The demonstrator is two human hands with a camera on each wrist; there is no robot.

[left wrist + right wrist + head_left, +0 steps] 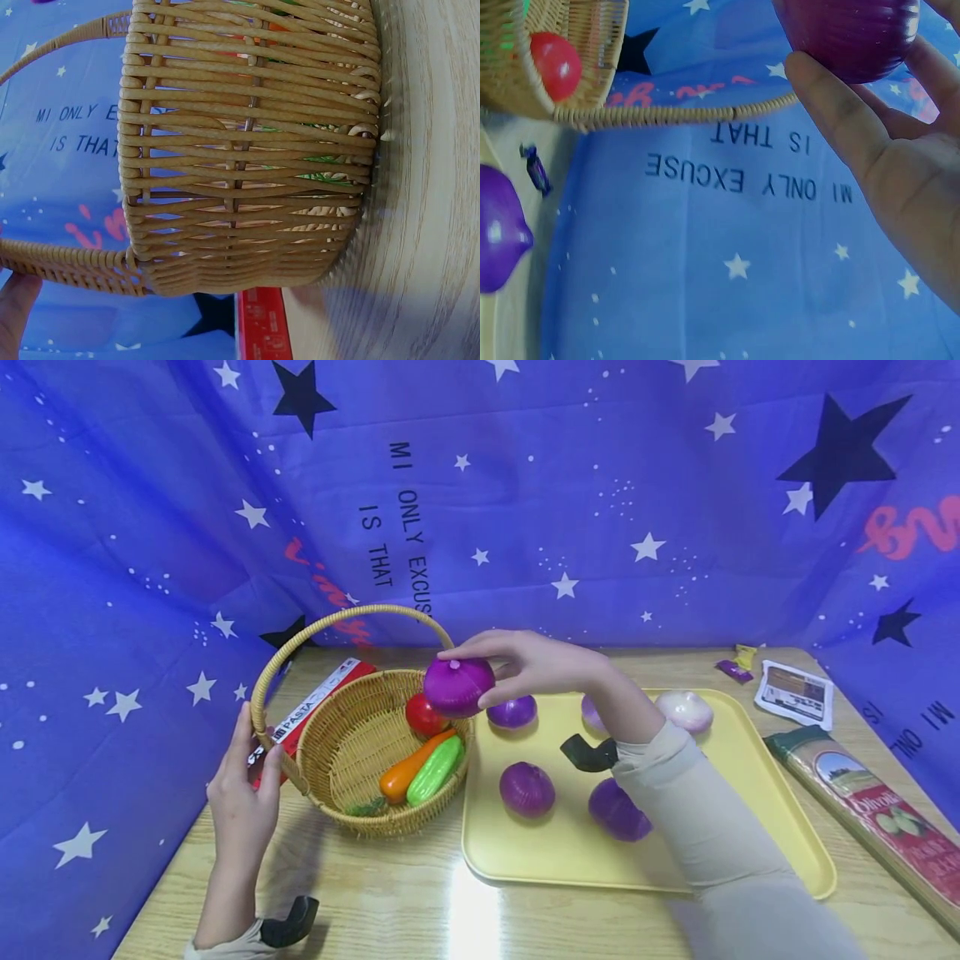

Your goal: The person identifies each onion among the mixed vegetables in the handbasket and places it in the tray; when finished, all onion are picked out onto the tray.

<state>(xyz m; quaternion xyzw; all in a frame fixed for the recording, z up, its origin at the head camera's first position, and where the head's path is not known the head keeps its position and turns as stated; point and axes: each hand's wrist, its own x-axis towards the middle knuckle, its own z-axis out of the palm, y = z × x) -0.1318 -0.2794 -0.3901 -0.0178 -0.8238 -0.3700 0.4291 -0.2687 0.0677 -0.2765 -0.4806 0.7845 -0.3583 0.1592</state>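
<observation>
A purple onion [457, 689] is in my right hand [543, 666], pinched between thumb and fingers above the right rim of the wicker basket [341, 752]. The right wrist view shows the same onion [851, 34] with fingertips around its side. My left hand [243, 797] holds the left lower part of the basket's arched handle [300, 639]; only a finger or thumb [16, 304] shows in the left wrist view. Inside the basket lie a red tomato [426, 717], an orange carrot [408, 770] and a green cucumber [437, 771]. Some green leaves [365, 808] show near its front wall.
Right of the basket, a yellow tray [562, 864] bears several purple onions [527, 790] and a white onion [684, 711]. A red pasta box [322, 693] lies behind the basket. Farther right are a noodle packet [862, 810], a flat pouch [795, 692] and small wrapped candies [735, 671].
</observation>
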